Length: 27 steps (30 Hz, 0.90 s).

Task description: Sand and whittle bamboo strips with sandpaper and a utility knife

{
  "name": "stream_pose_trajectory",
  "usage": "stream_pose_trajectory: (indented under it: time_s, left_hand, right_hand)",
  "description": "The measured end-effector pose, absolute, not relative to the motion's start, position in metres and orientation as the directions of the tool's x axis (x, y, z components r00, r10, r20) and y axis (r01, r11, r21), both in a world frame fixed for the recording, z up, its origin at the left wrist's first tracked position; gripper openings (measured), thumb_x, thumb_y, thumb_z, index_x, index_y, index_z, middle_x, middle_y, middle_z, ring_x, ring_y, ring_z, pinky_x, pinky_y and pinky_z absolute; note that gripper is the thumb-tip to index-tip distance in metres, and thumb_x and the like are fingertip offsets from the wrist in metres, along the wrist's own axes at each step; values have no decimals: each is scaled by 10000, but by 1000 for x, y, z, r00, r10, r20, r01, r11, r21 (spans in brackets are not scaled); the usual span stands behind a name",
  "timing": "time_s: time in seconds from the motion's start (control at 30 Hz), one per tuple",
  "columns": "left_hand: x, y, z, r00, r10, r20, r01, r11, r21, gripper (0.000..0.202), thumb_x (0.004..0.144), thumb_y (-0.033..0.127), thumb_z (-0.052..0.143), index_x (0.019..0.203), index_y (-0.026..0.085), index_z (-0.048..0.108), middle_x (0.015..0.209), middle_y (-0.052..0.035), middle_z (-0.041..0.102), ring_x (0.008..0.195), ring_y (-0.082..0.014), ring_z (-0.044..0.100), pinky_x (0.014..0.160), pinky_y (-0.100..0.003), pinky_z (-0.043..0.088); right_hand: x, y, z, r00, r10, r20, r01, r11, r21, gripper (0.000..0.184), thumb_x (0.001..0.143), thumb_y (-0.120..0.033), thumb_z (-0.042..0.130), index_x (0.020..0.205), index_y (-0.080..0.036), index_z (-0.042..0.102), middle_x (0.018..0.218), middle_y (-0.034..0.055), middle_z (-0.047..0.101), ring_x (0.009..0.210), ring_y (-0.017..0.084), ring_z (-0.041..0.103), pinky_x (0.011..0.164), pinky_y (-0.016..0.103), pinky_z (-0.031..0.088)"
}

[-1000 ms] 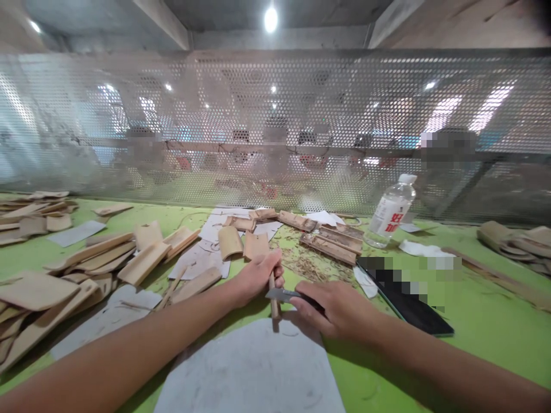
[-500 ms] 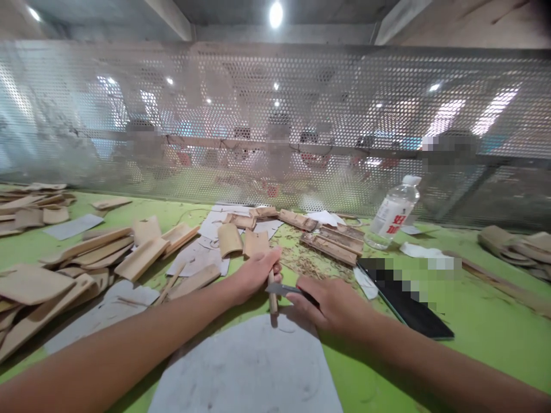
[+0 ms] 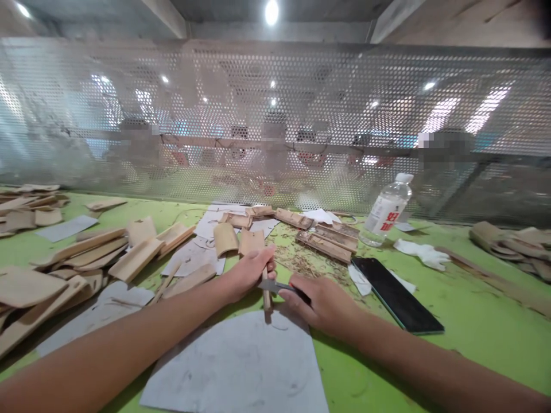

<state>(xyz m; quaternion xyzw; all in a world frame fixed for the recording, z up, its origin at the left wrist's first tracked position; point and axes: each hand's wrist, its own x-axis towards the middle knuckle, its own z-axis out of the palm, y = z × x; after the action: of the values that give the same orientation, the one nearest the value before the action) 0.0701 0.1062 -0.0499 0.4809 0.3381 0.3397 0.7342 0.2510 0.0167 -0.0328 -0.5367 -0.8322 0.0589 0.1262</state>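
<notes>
My left hand [image 3: 248, 271] is closed round a thin bamboo stick [image 3: 267, 295] that stands upright with its lower end on a grey paper sheet [image 3: 241, 367]. My right hand [image 3: 321, 301] grips a small knife [image 3: 275, 286], and its grey blade lies across the stick just below my left fingers. Both hands work at the middle of a green table [image 3: 473, 321]. Bamboo shavings [image 3: 307, 264] lie scattered just behind them.
Curved bamboo slats [image 3: 77, 258] pile up at the left, more lie at the far right [image 3: 512, 244]. Darker bamboo strips [image 3: 327, 241], a plastic water bottle [image 3: 385, 212], a dark phone [image 3: 396, 295] and a white glove [image 3: 424, 253] sit to the right. A perforated metal screen [image 3: 275, 120] closes the table's far edge.
Both hands, with stick and knife, have drifted slightly left and away; the view has shifted a little. The grip on each looks the same.
</notes>
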Motion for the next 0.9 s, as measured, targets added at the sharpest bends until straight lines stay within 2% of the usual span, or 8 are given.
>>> stream_pose_trajectory:
  time_s: [0.23,0.43,0.6,0.7,0.77,0.9]
  left_hand:
    - [68,104,-48,568,798,-201,-178,357,917,474,897,574,672,678,194,493,612,39,461,535,-122,502,563,-246,478]
    - [67,107,-48,541,822,-177,-198,330,923,428,937,503,645,681,193,499,617,46,453,532,-114,500,621,-263,527]
    - [68,108,-52,567,800,-196,-180,352,918,418,947,476,628,667,187,516,594,27,498,528,-129,533,595,-256,514]
    - [67,109,-51,579,781,-233,-164,392,905,401,961,455,598,678,173,564,616,-15,576,550,-141,573,571,-235,490]
    - [65,110,-47,598,756,-268,-150,434,888,369,961,417,589,704,153,613,675,-55,637,610,-157,621,612,-238,509]
    - [62,113,-40,653,677,-340,-115,532,839,304,940,366,596,800,112,687,807,-107,705,729,-193,683,739,-278,548]
  right_hand:
    - [249,11,-40,-411,903,125,873,429,-233,566,1060,-603,281,838,-197,607,664,19,612,561,142,418,551,293,149]
    - [247,0,-32,-577,813,82,786,579,-214,500,1041,-593,361,836,-204,598,716,22,655,565,136,412,557,305,136]
    - [251,7,-36,-466,870,162,815,493,-303,518,1050,-577,305,803,-196,555,652,14,603,548,132,413,541,282,184]
    - [250,17,-40,-390,908,156,862,419,-284,543,1055,-589,286,839,-190,583,670,35,641,555,149,471,538,284,184]
    - [249,21,-41,-386,913,136,869,409,-279,545,1057,-586,296,883,-184,621,714,58,697,576,171,539,541,287,194]
    - [247,25,-39,-388,913,125,866,408,-289,506,1061,-557,333,1138,-201,684,950,98,800,718,247,693,572,296,270]
